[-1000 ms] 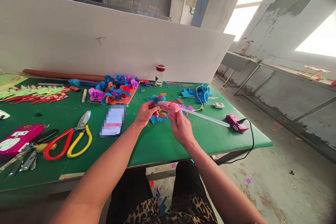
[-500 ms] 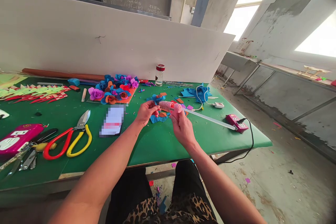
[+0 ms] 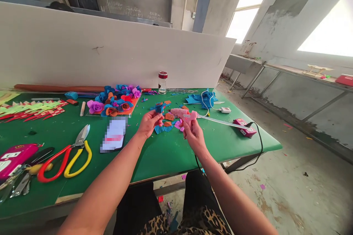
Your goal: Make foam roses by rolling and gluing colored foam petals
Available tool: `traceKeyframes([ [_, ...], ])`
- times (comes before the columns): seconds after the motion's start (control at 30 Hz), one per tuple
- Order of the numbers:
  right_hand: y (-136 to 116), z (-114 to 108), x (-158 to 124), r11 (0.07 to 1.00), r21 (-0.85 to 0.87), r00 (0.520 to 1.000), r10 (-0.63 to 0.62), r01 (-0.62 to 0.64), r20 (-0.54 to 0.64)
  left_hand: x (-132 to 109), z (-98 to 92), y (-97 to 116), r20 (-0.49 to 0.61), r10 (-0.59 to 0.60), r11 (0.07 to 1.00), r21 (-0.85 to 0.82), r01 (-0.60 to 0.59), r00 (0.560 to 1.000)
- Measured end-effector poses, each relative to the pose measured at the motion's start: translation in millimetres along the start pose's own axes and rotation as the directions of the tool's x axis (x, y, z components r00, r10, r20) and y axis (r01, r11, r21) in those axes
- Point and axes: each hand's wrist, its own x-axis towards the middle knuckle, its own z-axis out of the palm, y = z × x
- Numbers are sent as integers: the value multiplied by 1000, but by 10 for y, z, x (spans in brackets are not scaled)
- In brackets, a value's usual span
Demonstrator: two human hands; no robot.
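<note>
My right hand [image 3: 194,134] is closed around the handle of a pink glue gun [image 3: 183,114], its nozzle pointing left. A long translucent glue stick [image 3: 220,121] sticks out of the gun's back end to the right. Between the fingertips of my left hand [image 3: 149,123] is a blue and orange paper flower [image 3: 160,107], a short gap from the nozzle. Cut blue, orange and pink paper petals [image 3: 167,129] lie on the green tabletop [image 3: 154,158] just beyond and beneath my hands.
Finished paper flowers [image 3: 118,100] stand in a cluster at the back left. Nearer are a phone [image 3: 113,134] and red-and-yellow-handled scissors [image 3: 66,156]. A glass jar [image 3: 162,82] stands before the white board [image 3: 116,51]. At right sits a pink power socket [image 3: 245,128] with a black cord.
The glue gun has drawn back to the right from the paper flower, opening a gap between them. The flower has tipped up in my left hand. The whole view has shifted slightly.
</note>
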Motion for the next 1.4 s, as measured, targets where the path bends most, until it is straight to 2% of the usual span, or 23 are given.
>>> traceKeyframes([
  [0.33,-42,112,38,963,-259,997,-81,74,-16,-5,30,15,1,11,1000,11,-11,1000],
  [0.77,-60,112,62,941,-332,998,-59,61,16,11,10,-10,8,6,1000,21,-6,1000],
  [1.4,-145,87,41,897,-439,997,-72,60,-11,13,17,-8,7,7,999,35,-7,1000],
])
